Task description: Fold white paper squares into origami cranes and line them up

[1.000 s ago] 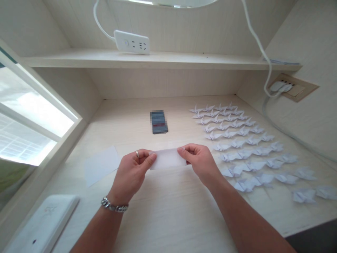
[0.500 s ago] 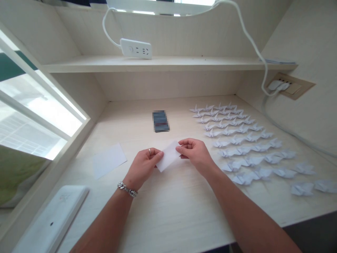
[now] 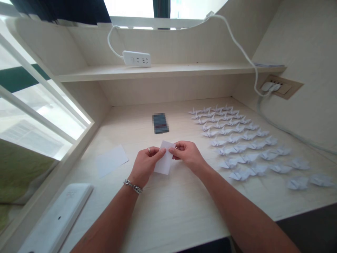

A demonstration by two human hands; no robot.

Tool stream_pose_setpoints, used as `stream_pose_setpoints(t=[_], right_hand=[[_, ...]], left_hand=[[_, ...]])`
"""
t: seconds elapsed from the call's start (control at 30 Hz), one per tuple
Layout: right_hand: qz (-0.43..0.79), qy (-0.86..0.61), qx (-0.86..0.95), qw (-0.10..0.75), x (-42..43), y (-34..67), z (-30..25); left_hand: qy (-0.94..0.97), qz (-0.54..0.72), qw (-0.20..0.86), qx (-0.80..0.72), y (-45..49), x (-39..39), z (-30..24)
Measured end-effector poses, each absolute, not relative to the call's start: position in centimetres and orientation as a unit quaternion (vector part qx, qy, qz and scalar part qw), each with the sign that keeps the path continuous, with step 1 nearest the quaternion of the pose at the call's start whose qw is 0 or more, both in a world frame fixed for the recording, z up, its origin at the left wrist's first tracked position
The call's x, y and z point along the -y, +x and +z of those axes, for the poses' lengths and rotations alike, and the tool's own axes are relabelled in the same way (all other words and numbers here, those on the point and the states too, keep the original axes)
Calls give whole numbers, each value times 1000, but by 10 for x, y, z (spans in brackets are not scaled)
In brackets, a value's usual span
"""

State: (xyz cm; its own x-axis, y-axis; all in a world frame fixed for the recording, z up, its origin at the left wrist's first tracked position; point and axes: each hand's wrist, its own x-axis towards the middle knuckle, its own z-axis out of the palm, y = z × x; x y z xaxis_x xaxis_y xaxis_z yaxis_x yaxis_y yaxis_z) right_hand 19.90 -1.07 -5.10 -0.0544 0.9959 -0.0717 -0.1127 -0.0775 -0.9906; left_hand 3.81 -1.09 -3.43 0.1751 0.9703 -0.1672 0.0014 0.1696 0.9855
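A small folded sheet of white paper [image 3: 164, 162] is held just above the desk in front of me. My left hand [image 3: 147, 162] pinches its left side, thumb on top. My right hand [image 3: 186, 153] grips its upper right edge between thumb and fingers. The undersides of both hands' fingers are partly hidden. To the left lies a flat sheet of white paper [image 3: 112, 161]. Rows of folded white paper cranes [image 3: 234, 138] cover the right part of the desk.
A dark, pixelated object [image 3: 160, 123] lies beyond my hands. A long white device [image 3: 59, 214] rests at the front left. On the shelf [image 3: 173, 71] stands a white power strip [image 3: 136, 59], its cable running to a wall socket [image 3: 282, 86] at the right.
The held paper has turned from slanting to nearly upright in view. My hands are closer together, the right having shifted left. The head view has tilted up slightly.
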Motion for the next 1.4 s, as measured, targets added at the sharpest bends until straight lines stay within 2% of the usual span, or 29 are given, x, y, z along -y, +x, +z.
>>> stream_pose_setpoints(t=[0.17, 0.3, 0.47, 0.67, 0.83, 1.0, 1.07, 1.2, 1.33, 1.4], right_hand=[[574, -468, 474, 476, 15, 190, -53], [485, -472, 615, 403, 15, 194, -55], [433, -515, 610, 419, 15, 200, -50], [334, -512, 696, 377, 17, 204, -45], [386, -509, 671, 376, 9, 224, -44], [469, -520, 531, 476, 7, 224, -42], [529, -472, 509, 488, 8, 214, -43], [553, -463, 470, 509, 9, 202, -49], [527, -480, 491, 500, 9, 208, -52], [511, -479, 514, 495, 9, 209, -53]], left_hand=[[460, 442, 592, -492, 35, 10, -36], [529, 425, 533, -506, 27, 6, -37], [524, 420, 517, -530, 25, 5, -36], [622, 381, 448, -517, 28, 8, -36], [505, 474, 475, -543, 22, 5, -37], [432, 523, 488, -549, 23, 4, -33], [420, 529, 501, -542, 27, 7, -32], [475, 495, 488, -540, 27, 13, -29], [598, 408, 413, -553, 0, 15, -20], [630, 383, 343, -583, -13, 11, -13]])
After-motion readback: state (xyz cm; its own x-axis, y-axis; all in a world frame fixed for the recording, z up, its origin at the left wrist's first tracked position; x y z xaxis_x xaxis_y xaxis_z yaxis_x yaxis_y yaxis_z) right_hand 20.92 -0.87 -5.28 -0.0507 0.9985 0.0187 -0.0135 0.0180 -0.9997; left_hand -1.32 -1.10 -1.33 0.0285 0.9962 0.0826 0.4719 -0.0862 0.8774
